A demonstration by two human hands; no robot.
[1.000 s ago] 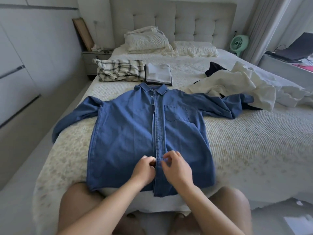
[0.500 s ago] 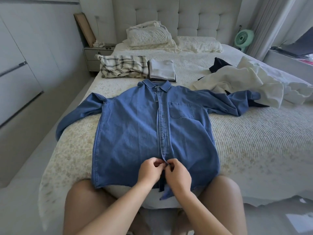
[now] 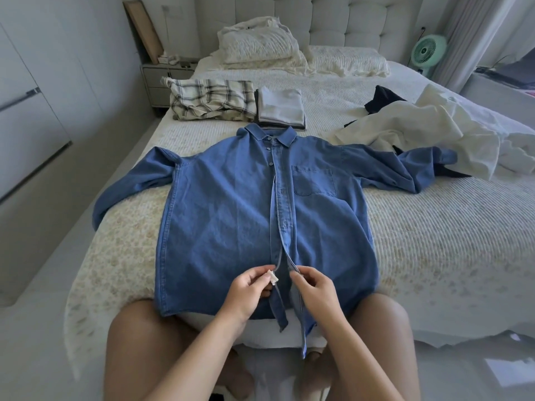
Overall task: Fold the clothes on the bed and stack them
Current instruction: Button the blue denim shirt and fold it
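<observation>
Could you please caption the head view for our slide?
Both hands, left and right, pinch the blue shirt's front edges on the bed.

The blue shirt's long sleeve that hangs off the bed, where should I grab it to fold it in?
Probably take the sleeve of the blue shirt near its cuff end, coming from the bed's left edge. That end droops over the side, so there is loose cloth to pinch and lift across the flat body.
</observation>
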